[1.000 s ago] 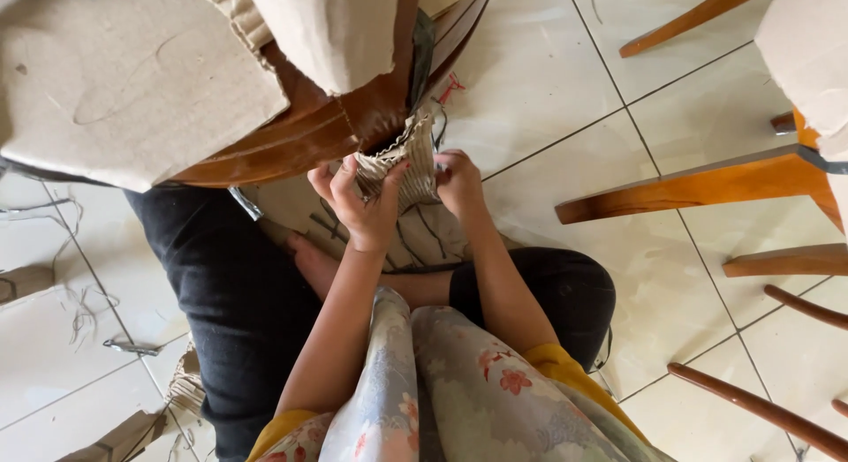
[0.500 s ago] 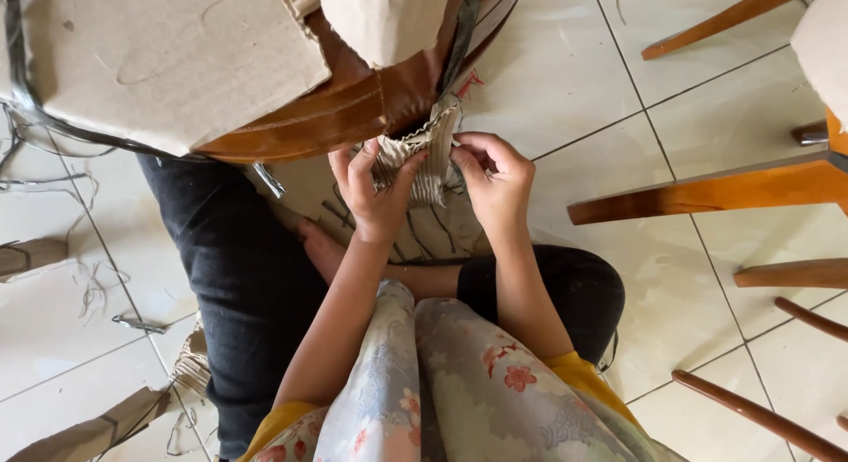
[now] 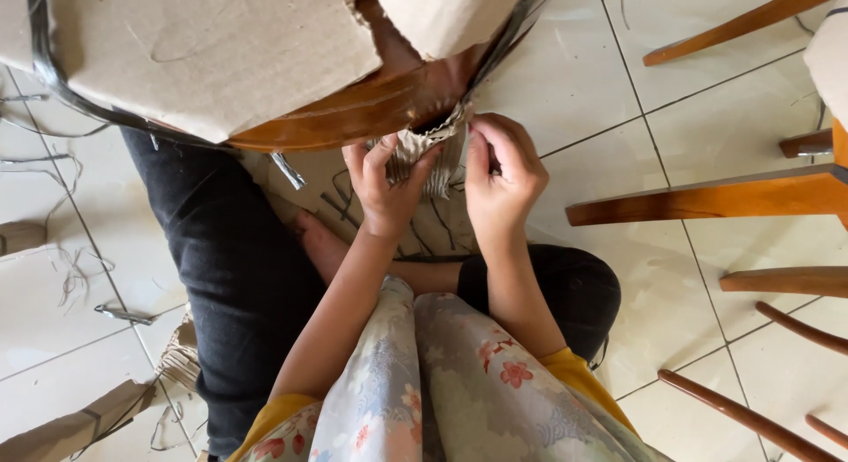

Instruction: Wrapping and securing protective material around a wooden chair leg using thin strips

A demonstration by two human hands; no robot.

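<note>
- My left hand (image 3: pixel 384 193) pinches the cardboard wrap (image 3: pixel 422 153), fingers curled shut.
- My right hand (image 3: pixel 502 175) grips its other edge, seemingly closed, below the chair (image 3: pixel 353 113).

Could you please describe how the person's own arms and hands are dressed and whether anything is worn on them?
Both forearms are bare from the upper arm down. Short yellow sleeves end near the elbows, the left one trimmed with a red flower print. The left hand and right hand wear no gloves; no ring, watch or bracelet shows. A pale floral scarf hangs between the arms.
</note>
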